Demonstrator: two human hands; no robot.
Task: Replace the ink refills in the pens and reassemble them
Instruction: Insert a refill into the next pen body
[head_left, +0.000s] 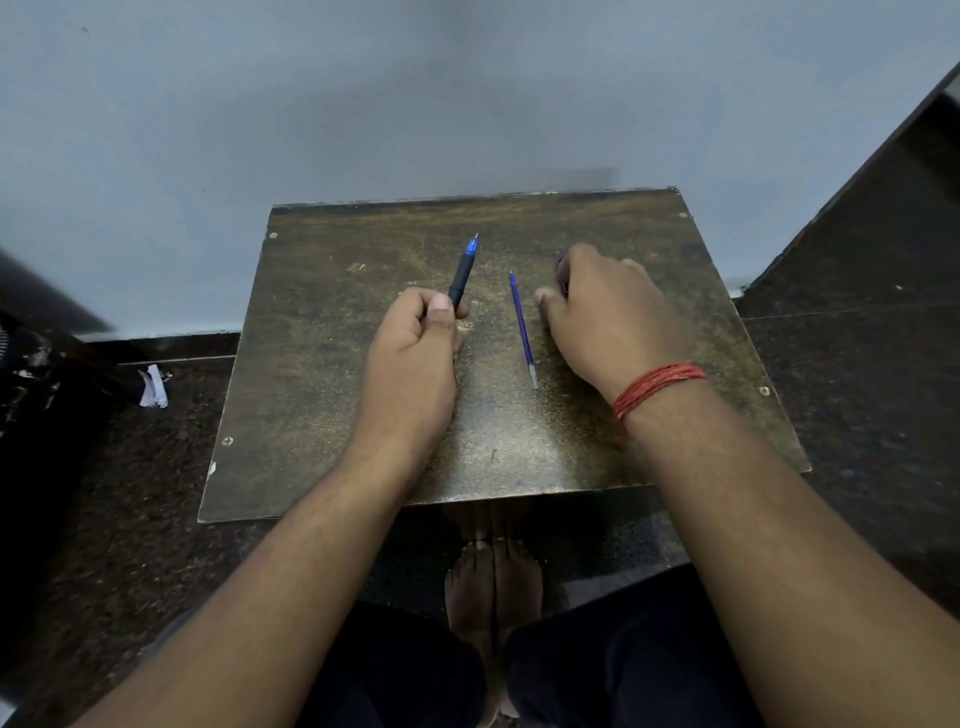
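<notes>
Loose refill (523, 328) lies lengthwise between both hands, nearer the right.
Left hand (415, 353) fisted round the pen (464, 273); right hand (608, 312) curled, grip unclear.

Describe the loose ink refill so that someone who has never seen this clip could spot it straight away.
Look at the worn brown board against the pale wall. Between the left hand and the right hand lies the refill, bare on the surface. Unlike the thicker black-gripped pen in the left hand, it is a thin blue tube that nobody touches.
</notes>
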